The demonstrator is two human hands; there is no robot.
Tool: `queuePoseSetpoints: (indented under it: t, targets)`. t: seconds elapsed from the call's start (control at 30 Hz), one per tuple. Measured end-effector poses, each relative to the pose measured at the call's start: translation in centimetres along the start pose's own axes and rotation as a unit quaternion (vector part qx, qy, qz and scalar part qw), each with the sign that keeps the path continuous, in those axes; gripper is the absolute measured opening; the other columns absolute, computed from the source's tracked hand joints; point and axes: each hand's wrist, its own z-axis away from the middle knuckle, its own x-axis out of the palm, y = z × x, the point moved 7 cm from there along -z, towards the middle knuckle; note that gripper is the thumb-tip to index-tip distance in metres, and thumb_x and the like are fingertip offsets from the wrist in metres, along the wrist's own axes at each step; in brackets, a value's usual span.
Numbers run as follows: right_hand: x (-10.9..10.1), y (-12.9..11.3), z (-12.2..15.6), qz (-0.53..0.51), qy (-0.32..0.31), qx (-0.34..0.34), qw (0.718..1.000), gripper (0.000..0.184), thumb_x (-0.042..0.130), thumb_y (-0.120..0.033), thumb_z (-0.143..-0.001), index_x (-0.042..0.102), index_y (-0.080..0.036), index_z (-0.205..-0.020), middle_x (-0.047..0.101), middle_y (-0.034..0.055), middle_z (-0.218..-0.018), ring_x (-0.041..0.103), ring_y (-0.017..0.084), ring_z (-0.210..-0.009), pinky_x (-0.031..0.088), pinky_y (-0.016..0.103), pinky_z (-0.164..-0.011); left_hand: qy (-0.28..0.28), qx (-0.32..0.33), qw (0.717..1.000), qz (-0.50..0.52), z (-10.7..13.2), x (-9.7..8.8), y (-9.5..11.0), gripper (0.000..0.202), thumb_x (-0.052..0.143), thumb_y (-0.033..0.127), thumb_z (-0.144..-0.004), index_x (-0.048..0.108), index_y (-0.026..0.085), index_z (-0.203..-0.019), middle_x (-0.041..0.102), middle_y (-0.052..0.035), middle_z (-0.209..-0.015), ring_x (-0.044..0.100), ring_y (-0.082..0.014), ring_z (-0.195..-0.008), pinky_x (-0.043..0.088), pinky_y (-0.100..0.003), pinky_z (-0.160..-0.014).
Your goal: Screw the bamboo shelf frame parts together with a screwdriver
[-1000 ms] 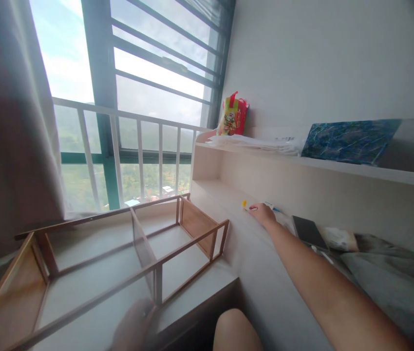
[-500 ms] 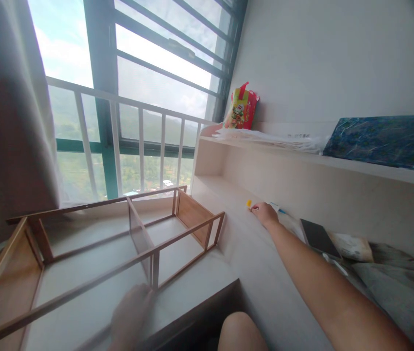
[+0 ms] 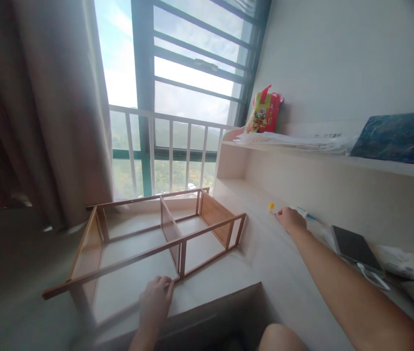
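Note:
A brown wooden shelf frame (image 3: 172,243) lies on its side on the pale surface by the window. My left hand (image 3: 156,295) is at its lower front rail, fingers curled at the joint beside the middle divider. Farther right, my right hand (image 3: 291,220) reaches over the desk with thumb and fingers pinched together. Just beyond those fingertips is a small yellow thing (image 3: 271,206), apparently joined to a thin part in the pinch; its kind is too small to make out. A blue-and-white slim object (image 3: 305,213) lies behind the right hand.
A dark flat tablet-like object (image 3: 356,247), a white cable (image 3: 373,277) and a crumpled packet (image 3: 404,263) lie right of my forearm. The raised shelf (image 3: 294,148) bears papers, a red-and-green bag (image 3: 265,111) and a dark blue package (image 3: 399,139). A curtain (image 3: 64,112) hangs at left.
The view has turned left, so everything sits farther right in the picture. My left hand, blurred before, now shows clearly at the rail. My right hand remains beside the yellow thing.

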Motion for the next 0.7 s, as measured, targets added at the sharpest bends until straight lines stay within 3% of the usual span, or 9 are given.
queuePoseSetpoints:
  t: [0.2,0.3,0.37,0.43,0.5,0.6,0.7]
  targets:
    - [-1.1,0.8,0.8,-0.052,0.025,0.028,0.998,0.026,0.065,-0.038,-0.073,0.075,-0.02,-0.089,0.071,0.0171,-0.087,0.067,0.031,-0.079,0.043,0.035,-0.062,0.071,0.048,0.996,0.032,2.2,-2.5,-1.0,0.024,0.046,0.034,-0.089,0.067,0.024,-0.086,0.066,-0.0031,-0.09,0.061,-0.021,-0.088,0.042,-0.033,-0.076]
    - [-3.5,0.7,2.1,-0.099,0.102,0.012,0.99,0.029,0.063,-0.04,-0.074,0.074,-0.017,-0.087,0.07,0.0159,-0.078,0.064,0.028,-0.068,0.039,0.034,-0.056,0.126,0.074,0.988,0.054,3.0,-3.9,-2.4,0.021,0.048,0.033,-0.089,0.066,0.024,-0.082,0.065,-0.0025,-0.086,0.061,-0.0201,-0.083,0.044,-0.033,-0.073]
    - [-5.5,-0.2,4.1,-0.143,0.176,-0.026,0.974,0.033,0.058,-0.043,-0.076,0.073,-0.015,-0.086,0.068,0.0138,-0.07,0.06,0.025,-0.06,0.036,0.033,-0.054,0.196,0.1,0.973,0.073,3.6,-6.0,-3.3,0.02,0.05,0.032,-0.089,0.066,0.022,-0.082,0.064,-0.0028,-0.083,0.061,-0.0191,-0.08,0.046,-0.032,-0.072]
    - [-6.9,-2.0,7.2,-0.22,0.227,-0.088,0.945,0.041,0.054,-0.049,-0.079,0.072,-0.014,-0.087,0.062,0.0088,-0.06,0.056,0.022,-0.055,0.036,0.031,-0.054,0.288,0.132,0.945,0.087,4.7,-9.3,-4.0,0.016,0.052,0.03,-0.089,0.065,0.021,-0.083,0.064,-0.0034,-0.083,0.061,-0.0186,-0.081,0.047,-0.031,-0.075]
    - [-7.0,-4.5,10.5,-0.315,0.224,-0.134,0.912,0.047,0.054,-0.055,-0.079,0.071,-0.013,-0.089,0.056,0.0032,-0.054,0.052,0.018,-0.051,0.037,0.028,-0.053,0.368,0.161,0.912,0.081,5.9,-13.1,-4.3,0.009,0.057,0.027,-0.086,0.065,0.022,-0.087,0.064,-0.0039,-0.088,0.061,-0.0193,-0.086,0.048,-0.032,-0.08]
    - [-5.2,-10.0,14.8,-0.414,0.144,-0.189,0.879,0.048,0.057,-0.059,-0.078,0.071,-0.014,-0.089,0.055,0.0003,-0.055,0.047,0.014,-0.049,0.036,0.025,-0.05,0.448,0.151,0.881,0.04,7.4,-18.2,-5.0,0.006,0.062,0.027,-0.082,0.064,0.023,-0.087,0.063,-0.0037,-0.089,0.059,-0.0206,-0.085,0.046,-0.036,-0.082]
    - [-2.1,-15.8,16.7,-0.504,0.058,-0.207,0.837,0.047,0.058,-0.057,-0.079,0.07,-0.013,-0.089,0.064,0.0045,-0.068,0.054,0.017,-0.06,0.041,0.026,-0.057,0.513,0.07,0.855,0.03,8.3,-20.8,-7.8,0.016,0.064,0.034,-0.08,0.062,0.021,-0.088,0.062,-0.0073,-0.097,0.059,-0.0253,-0.094,0.044,-0.044,-0.089]
